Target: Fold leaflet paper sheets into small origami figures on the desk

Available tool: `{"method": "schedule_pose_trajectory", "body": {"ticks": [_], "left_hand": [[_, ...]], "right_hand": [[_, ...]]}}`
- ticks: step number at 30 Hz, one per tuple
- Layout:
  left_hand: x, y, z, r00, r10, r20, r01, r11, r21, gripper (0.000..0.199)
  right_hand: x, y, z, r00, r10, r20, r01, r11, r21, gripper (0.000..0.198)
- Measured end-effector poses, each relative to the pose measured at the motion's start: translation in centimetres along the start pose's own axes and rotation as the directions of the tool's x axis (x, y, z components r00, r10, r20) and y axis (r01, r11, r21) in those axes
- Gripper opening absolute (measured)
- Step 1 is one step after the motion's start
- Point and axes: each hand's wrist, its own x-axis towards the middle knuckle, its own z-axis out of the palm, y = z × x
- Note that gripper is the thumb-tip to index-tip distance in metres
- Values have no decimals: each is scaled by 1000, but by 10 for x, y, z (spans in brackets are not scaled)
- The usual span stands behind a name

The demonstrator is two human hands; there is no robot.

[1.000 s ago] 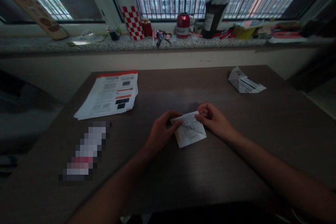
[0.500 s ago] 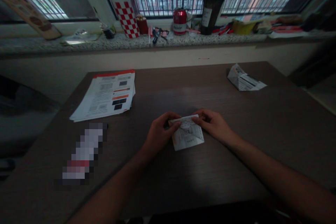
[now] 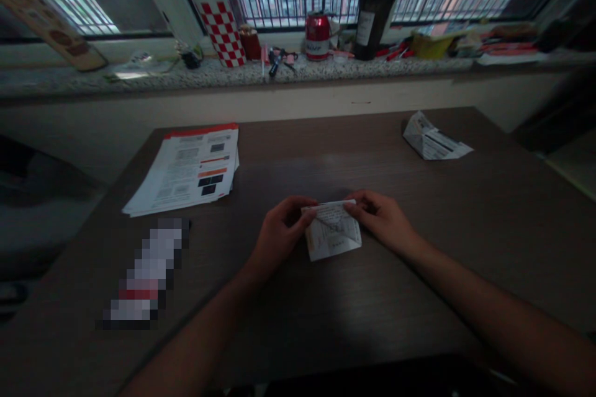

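Observation:
A small folded sheet of printed paper is held over the middle of the dark wooden table. My left hand pinches its upper left corner between thumb and fingers. At the upper right corner, my right hand grips it the same way, thumb on the near face. Creases run across the paper, and its lower edge points toward me. The fingertips behind the paper are partly hidden.
A stack of printed sheets lies at the table's back left, with a pixelated item nearer me. Another folded paper piece stands at the back right. The windowsill holds a red can, a checkered bottle and other clutter.
Both hands have moved slightly apart along the paper's top edge. The paper has shifted up a little, and more of its printed face shows between the thumbs.

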Motion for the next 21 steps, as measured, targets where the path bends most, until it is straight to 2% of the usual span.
{"method": "schedule_pose_trajectory", "body": {"ticks": [9, 21], "left_hand": [[0, 0, 1, 997, -73, -32, 70, 994, -83, 29], [2, -3, -1, 997, -66, -33, 60, 987, -149, 30]], "right_hand": [[-1, 1, 0, 1000, -15, -8, 15, 1000, 13, 27], [-1, 1, 0, 999, -20, -27, 21, 999, 29, 28]]}}
